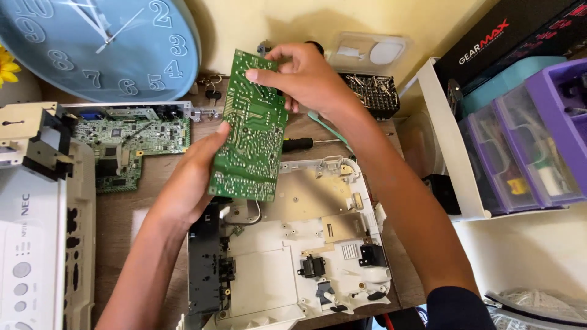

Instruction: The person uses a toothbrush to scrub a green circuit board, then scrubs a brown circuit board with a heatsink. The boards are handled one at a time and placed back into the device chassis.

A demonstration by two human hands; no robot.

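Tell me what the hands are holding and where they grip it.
Both hold the green circuit board above the open white casing: the left hand at its left edge, the right hand at its top right corner.

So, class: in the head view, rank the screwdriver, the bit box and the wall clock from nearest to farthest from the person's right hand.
1. Screwdriver: just below the right hand, on the table.
2. Bit box: to the hand's right, against the wall.
3. Wall clock: far left, in the top corner.

I've got both hands on the green circuit board (249, 131), left hand (186, 177) under its lower edge, right hand (309, 79) pinching the top, white chassis (306, 244) below my fingers.
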